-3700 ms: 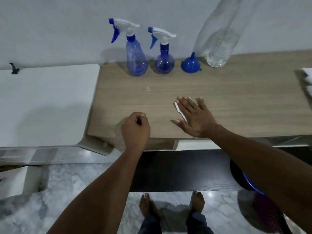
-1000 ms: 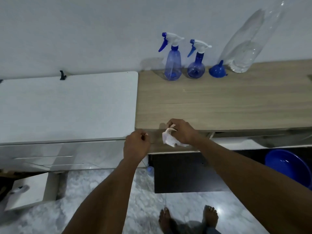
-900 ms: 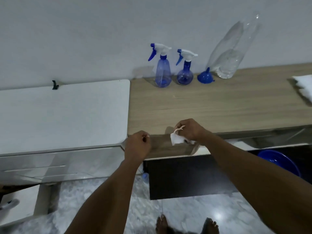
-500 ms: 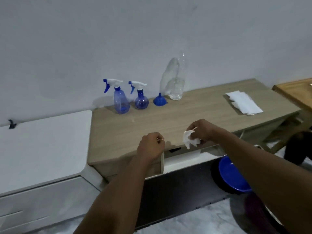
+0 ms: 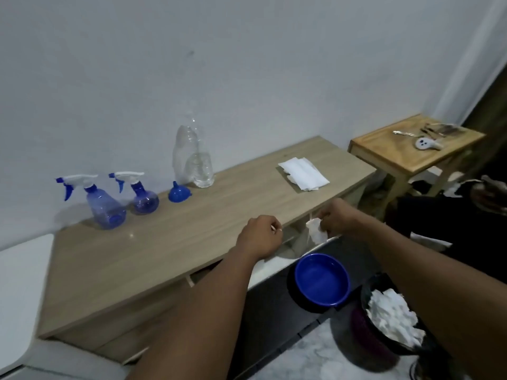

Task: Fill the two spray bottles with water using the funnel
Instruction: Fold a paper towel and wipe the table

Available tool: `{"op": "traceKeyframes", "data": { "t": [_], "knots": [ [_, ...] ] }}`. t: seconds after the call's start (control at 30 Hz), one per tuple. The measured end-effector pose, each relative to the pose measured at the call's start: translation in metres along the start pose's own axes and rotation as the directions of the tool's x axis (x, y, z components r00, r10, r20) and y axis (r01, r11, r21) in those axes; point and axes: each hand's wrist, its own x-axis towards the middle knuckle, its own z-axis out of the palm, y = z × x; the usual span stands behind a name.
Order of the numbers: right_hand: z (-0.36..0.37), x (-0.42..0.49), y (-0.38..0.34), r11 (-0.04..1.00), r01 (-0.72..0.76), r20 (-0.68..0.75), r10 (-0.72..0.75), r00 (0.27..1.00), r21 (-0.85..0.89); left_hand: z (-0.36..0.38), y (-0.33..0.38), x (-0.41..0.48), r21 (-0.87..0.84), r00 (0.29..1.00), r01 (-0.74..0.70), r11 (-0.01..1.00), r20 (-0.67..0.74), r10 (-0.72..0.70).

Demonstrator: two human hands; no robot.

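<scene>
Two blue spray bottles stand by the wall on the wooden tabletop (image 5: 170, 242): a taller one (image 5: 103, 205) at the left and a round one (image 5: 141, 197) beside it. To their right a blue funnel (image 5: 178, 192) sits upside down, then a clear plastic water bottle (image 5: 196, 160) with a little water. My right hand (image 5: 336, 219) grips a crumpled white tissue (image 5: 317, 231) just off the table's front edge. My left hand (image 5: 260, 235) is a closed fist over the front edge, apparently holding nothing.
A stack of white tissues (image 5: 301, 174) lies at the table's right end. Below are a blue basin (image 5: 321, 279) and a bin (image 5: 389, 325) full of used tissues. A small wooden side table (image 5: 411, 149) with odds and ends stands at the right, a white surface (image 5: 19, 283) at the left.
My view has swung right and up, bringing the basin, bin and side table into sight. My right hand has carried the crumpled tissue off the table's front edge. The bottles and funnel have not moved.
</scene>
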Motion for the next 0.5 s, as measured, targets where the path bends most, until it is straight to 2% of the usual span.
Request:
{"op": "traceKeyframes", "data": {
  "t": [0.27, 0.5],
  "knots": [
    [-0.038, 0.008, 0.074, 0.989, -0.076, -0.158, 0.096, 0.983, 0.128, 0.052, 0.059, 0.050, 0.092, 0.986, -0.111, 0.990, 0.136, 0.098],
    [-0.071, 0.040, 0.123, 0.985, -0.094, -0.209, 0.123, 0.970, 0.143, 0.091, 0.098, 0.108, 0.087, 0.962, -0.179, 0.980, 0.224, 0.156]
  ]
}}
